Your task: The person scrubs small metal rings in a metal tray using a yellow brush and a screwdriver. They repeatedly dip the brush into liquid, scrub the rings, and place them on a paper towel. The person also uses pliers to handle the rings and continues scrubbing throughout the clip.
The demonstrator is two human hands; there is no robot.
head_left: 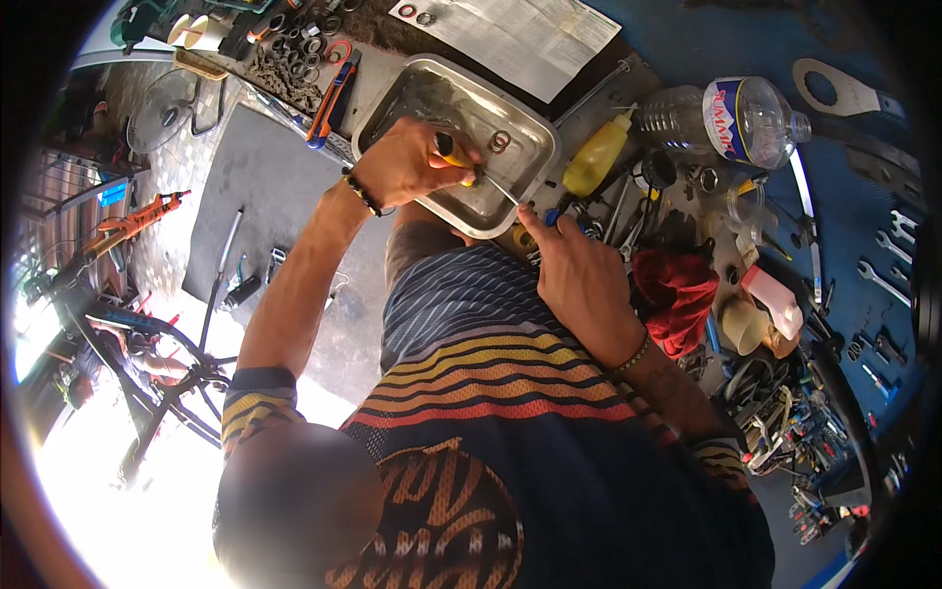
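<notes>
My left hand (412, 162) is closed around the yellow and black handle of a screwdriver (502, 189), above a shallow metal tray (432, 65). Its thin shaft slants down to the right, across the tray's rim. At its tip is the stretched index finger of my right hand (581, 280); the other fingers curl partly out of sight, and whether anything small sits under them is hidden. Two small copper-coloured rings (499, 142) lie in the tray, beyond the screwdriver.
Right of the tray lie a yellow squeeze bottle (599, 155), a large clear plastic bottle (731, 120), a red cloth (675, 294) and several tools. A utility knife (334, 101) and a printed sheet (520, 37) lie beyond the tray. A bicycle frame (147, 363) stands at left.
</notes>
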